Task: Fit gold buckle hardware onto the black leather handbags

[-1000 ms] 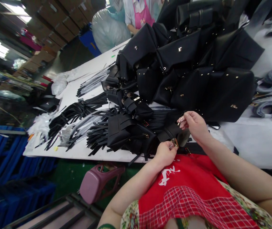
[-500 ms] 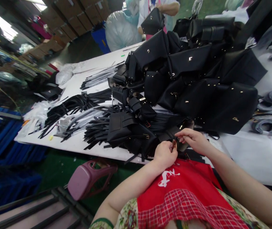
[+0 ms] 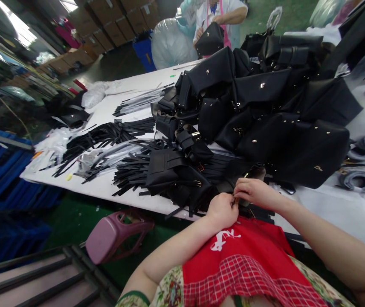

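At the table's front edge, my left hand [image 3: 222, 209] is closed on a small gold-coloured metal piece [image 3: 236, 201], mostly covered by fingers. My right hand [image 3: 252, 191] pinches at the same spot, its fingertips touching those of the left. Just behind my hands lies a black handbag [image 3: 225, 186], its open mouth and pale lining partly seen beside the right hand. Left of it rests another black bag [image 3: 176, 170] with gold fittings, over a bundle of black straps [image 3: 128, 172]. Whether the metal piece is joined to the bag is hidden.
A large heap of black bags [image 3: 262, 123] covers the table's middle. More strap bundles [image 3: 105, 135] lie to the left on the white table [image 3: 99, 187]. Coiled trim [image 3: 360, 181] sits at right. Across the table, a person [image 3: 233, 17] handles a bag. A pink stool [image 3: 105, 238] stands below left.
My right hand has come down and in, so its fingertips now meet the left hand at the metal piece, which is more covered. The view has shifted slightly.
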Demonstrator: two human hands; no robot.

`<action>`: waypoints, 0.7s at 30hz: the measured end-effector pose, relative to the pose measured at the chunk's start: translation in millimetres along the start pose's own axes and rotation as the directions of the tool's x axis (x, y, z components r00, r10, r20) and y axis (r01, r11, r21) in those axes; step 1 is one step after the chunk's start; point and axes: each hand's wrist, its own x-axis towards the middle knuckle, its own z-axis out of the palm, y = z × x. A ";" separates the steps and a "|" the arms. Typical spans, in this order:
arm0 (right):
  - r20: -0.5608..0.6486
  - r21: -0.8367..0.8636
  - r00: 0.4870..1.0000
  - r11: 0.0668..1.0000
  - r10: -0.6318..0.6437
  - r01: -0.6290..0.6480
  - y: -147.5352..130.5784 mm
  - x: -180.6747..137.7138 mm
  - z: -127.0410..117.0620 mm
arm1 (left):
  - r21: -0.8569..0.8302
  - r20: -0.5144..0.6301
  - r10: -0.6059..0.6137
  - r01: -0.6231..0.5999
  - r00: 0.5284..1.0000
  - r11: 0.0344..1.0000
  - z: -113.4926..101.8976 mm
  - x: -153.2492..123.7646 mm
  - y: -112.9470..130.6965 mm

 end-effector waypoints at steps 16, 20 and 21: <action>-0.243 0.378 0.879 0.875 0.409 -0.303 -7.3 -21.8 7.3 | -0.127 -0.054 -0.015 0.008 0.998 0.992 -1.8 0.4 -0.2; -0.166 0.576 0.869 0.761 0.466 -0.299 -31.4 -18.4 10.5 | -0.341 -0.150 -0.044 -0.010 0.988 0.940 -13.4 2.1 -2.1; -0.115 0.676 0.873 0.681 0.474 -0.280 -39.3 -16.1 12.2 | -0.342 -0.218 -0.036 -0.042 0.975 0.939 -17.4 1.6 -1.7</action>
